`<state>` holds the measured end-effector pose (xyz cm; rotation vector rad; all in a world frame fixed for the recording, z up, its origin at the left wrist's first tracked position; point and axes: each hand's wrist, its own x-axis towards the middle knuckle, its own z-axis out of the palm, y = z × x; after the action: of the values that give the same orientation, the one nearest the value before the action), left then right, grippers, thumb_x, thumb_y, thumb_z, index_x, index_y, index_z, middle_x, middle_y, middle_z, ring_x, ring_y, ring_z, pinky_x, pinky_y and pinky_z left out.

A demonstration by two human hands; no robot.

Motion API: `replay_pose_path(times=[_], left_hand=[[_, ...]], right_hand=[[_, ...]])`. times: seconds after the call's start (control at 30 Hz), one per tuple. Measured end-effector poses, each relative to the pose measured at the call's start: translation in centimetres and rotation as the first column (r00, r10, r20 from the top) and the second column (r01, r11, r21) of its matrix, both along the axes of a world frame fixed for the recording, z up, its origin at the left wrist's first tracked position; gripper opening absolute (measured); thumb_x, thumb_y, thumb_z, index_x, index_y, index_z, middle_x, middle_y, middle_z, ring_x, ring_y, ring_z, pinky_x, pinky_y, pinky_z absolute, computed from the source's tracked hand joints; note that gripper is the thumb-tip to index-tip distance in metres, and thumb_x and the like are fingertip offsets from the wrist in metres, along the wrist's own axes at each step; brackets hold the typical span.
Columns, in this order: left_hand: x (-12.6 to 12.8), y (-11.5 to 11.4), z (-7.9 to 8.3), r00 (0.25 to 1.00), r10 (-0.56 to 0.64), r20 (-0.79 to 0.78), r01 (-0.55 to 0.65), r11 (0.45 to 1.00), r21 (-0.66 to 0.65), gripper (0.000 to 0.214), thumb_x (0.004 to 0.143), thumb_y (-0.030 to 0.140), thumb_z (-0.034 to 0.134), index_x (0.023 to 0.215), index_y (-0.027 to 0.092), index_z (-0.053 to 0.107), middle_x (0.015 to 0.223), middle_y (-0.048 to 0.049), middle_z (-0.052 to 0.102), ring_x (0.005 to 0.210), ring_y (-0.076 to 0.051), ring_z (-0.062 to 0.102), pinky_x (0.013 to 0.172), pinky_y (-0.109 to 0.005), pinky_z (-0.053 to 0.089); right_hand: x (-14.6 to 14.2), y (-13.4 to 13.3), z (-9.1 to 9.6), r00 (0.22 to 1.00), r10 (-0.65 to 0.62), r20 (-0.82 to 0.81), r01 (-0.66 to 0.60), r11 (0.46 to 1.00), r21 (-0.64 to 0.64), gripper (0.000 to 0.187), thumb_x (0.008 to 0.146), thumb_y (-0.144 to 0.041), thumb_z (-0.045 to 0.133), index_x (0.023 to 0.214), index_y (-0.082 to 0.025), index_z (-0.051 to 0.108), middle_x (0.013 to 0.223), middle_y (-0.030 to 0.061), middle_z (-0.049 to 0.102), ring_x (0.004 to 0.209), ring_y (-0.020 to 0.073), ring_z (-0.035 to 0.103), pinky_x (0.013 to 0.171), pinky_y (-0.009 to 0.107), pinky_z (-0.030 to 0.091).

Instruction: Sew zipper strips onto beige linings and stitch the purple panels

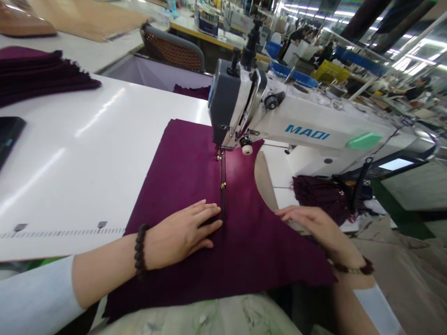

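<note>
A dark purple fabric panel (188, 177) lies under the head of a white sewing machine (307, 125). Down its middle runs a narrow zipper slot (223, 172) with a small gold-coloured zipper pull (223, 185), in line with the presser foot (219, 156). My left hand (183, 230) rests flat on the panel, fingers extended and tips beside the lower part of the slot. Over at the curved right edge of the panel, my right hand (310, 223) touches the fabric with its fingers stretched out. Its thumb is hard to make out.
Stacked purple pieces (38, 72) sit at the left of the white table (87, 163). A dark flat object (9, 137) lies at the left edge. More dark purple pieces (317, 195) are bunched under the machine arm. A chair (174, 49) stands behind the table.
</note>
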<state>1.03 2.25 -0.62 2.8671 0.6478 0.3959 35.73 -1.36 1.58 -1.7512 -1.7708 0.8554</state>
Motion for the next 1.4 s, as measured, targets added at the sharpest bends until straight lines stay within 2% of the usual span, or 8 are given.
replay_pose_path(times=[0.07,0.13,0.17,0.23,0.37,0.5,0.8,1.4], left_hand=[[-0.1,0.0,-0.1,1.0,-0.001,0.004,0.001,1.0,0.006,0.037,0.091,0.034,0.042,0.116,0.012,0.059,0.122,-0.0155,0.054,0.116,-0.026,0.049,0.101,-0.043,0.039],[-0.1,-0.1,-0.2,1.0,0.003,0.011,-0.003,1.0,0.006,0.036,0.091,0.033,0.042,0.116,0.013,0.059,0.122,-0.0154,0.054,0.116,-0.025,0.049,0.102,-0.043,0.038],[-0.1,-0.1,-0.2,1.0,0.005,0.012,-0.005,1.0,0.004,0.036,0.091,0.033,0.042,0.116,0.013,0.059,0.123,-0.0154,0.054,0.116,-0.025,0.049,0.102,-0.043,0.038],[-0.1,-0.1,-0.3,1.0,0.006,0.006,-0.006,1.0,0.0,0.036,0.091,0.032,0.042,0.117,0.013,0.058,0.124,-0.0152,0.053,0.118,-0.025,0.048,0.102,-0.042,0.038],[-0.2,-0.1,-0.3,1.0,0.015,-0.012,-0.015,1.0,-0.008,0.036,0.091,0.033,0.042,0.118,0.015,0.058,0.124,-0.0143,0.053,0.118,-0.025,0.047,0.102,-0.043,0.038],[-0.1,-0.2,-0.2,1.0,0.028,0.005,-0.028,1.0,0.004,0.035,0.09,0.032,0.044,0.117,0.015,0.058,0.123,-0.0148,0.053,0.117,-0.026,0.048,0.1,-0.043,0.04],[1.6,-1.0,-1.0,0.995,0.09,0.041,-0.09,0.996,-0.021,0.035,0.091,0.035,0.043,0.116,0.016,0.058,0.122,-0.0127,0.055,0.117,-0.027,0.049,0.101,-0.047,0.038],[0.8,2.5,-1.1,0.997,0.082,0.0,-0.082,0.997,0.01,0.035,0.092,0.032,0.04,0.119,0.016,0.056,0.128,-0.0117,0.052,0.121,-0.024,0.045,0.104,-0.042,0.034]], right_hand=[[-0.5,2.1,2.0,0.99,-0.14,-0.004,0.139,0.986,0.092,0.037,0.085,-0.047,0.046,0.076,-0.017,0.065,0.088,0.0107,0.065,0.083,0.0204,0.062,0.08,0.034,0.049],[-3.0,3.2,3.2,0.988,-0.153,0.032,0.143,0.966,0.214,0.03,0.088,-0.04,0.043,0.093,-0.019,0.063,0.101,0.0096,0.063,0.093,0.0194,0.06,0.087,0.033,0.047],[-4.8,3.5,3.3,0.995,-0.008,0.104,-0.022,0.96,0.279,0.03,0.089,-0.036,0.041,0.105,-0.019,0.06,0.112,0.0091,0.058,0.102,0.0183,0.056,0.093,0.032,0.044],[-8.8,3.9,2.7,0.91,0.309,0.276,-0.388,0.867,0.311,0.04,0.091,-0.028,0.036,0.127,-0.013,0.046,0.134,0.0088,0.042,0.125,0.0163,0.037,0.107,0.033,0.031],[-14.0,4.8,-0.9,0.77,0.379,0.514,-0.538,0.818,0.203,0.045,0.091,-0.021,0.034,0.135,-0.01,0.036,0.142,0.0081,0.03,0.133,0.0177,0.024,0.11,0.041,0.024],[-13.8,5.6,-2.7,0.735,0.366,0.571,-0.551,0.812,0.19,0.044,0.091,-0.021,0.034,0.134,-0.01,0.038,0.14,0.0085,0.032,0.131,0.0185,0.027,0.109,0.043,0.023],[-12.3,6.1,-2.3,0.706,0.407,0.579,-0.601,0.777,0.186,0.042,0.091,-0.02,0.035,0.132,-0.01,0.041,0.139,0.0103,0.034,0.13,0.0176,0.029,0.109,0.043,0.025],[-13.8,8.9,-2.5,0.732,0.303,0.61,-0.501,0.846,0.182,0.042,0.092,-0.022,0.033,0.132,-0.01,0.041,0.138,0.0091,0.036,0.129,0.0182,0.03,0.108,0.046,0.026]])
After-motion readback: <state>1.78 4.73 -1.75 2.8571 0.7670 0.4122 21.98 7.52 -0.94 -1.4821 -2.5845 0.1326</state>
